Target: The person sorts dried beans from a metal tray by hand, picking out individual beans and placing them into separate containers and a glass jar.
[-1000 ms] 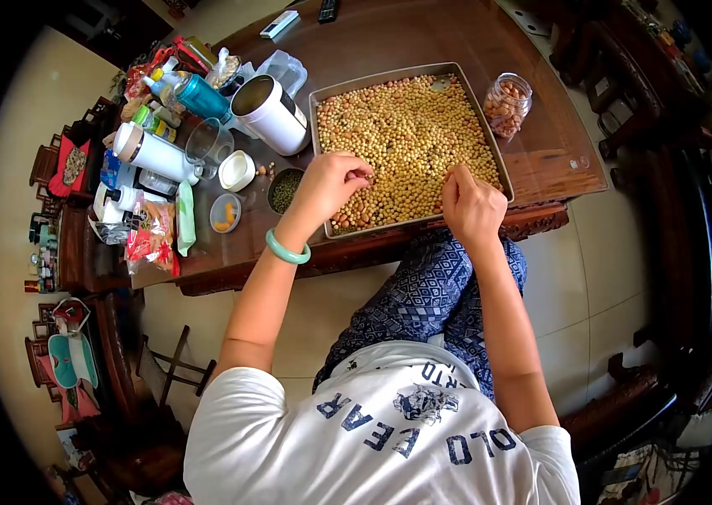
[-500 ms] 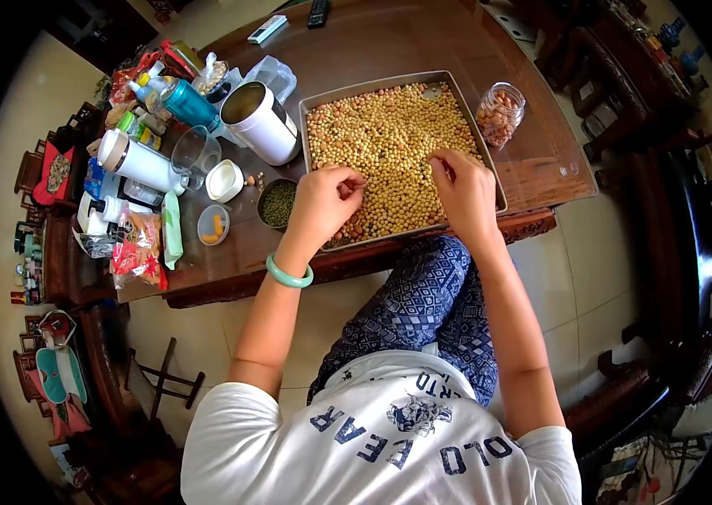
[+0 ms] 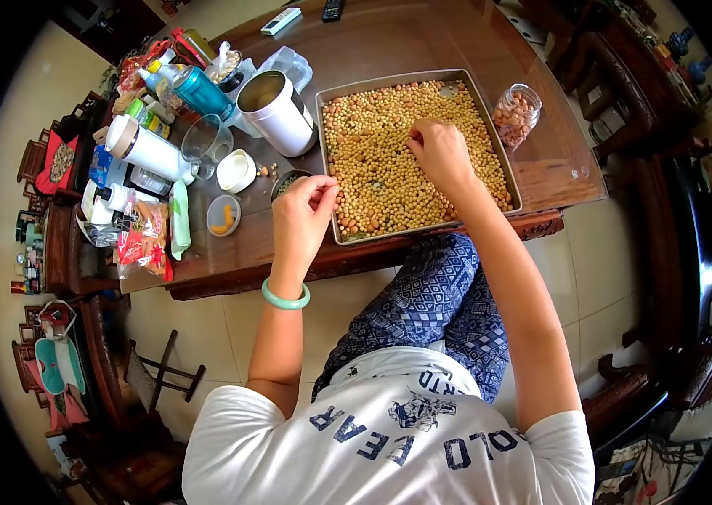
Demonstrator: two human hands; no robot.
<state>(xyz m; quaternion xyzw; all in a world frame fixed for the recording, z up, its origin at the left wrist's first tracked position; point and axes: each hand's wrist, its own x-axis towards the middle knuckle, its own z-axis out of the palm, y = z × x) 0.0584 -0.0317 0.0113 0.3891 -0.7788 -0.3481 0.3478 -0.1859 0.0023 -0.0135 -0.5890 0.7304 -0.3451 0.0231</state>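
Observation:
A square metal tray on the table is filled with yellow beans that look like soybeans, with reddish nuts and a few green beans among them. My left hand, a jade-green bangle on its wrist, is pinched shut at the tray's left edge. It partly covers a small round container of green beans. What its fingertips hold, if anything, is too small to name. Over the middle of the tray, my right hand points down with its fingers closed together; the fingertips are mostly hidden.
A jar of reddish nuts stands right of the tray. To the left are a white canister, a white lid, a small clear tub with orange pieces, and several bottles and packets. Two remotes lie at the back.
My left hand has moved left from over the beans to the tray's left edge, beside the green-bean container. My right hand has shifted inward and farther over the beans. The view has moved slightly.

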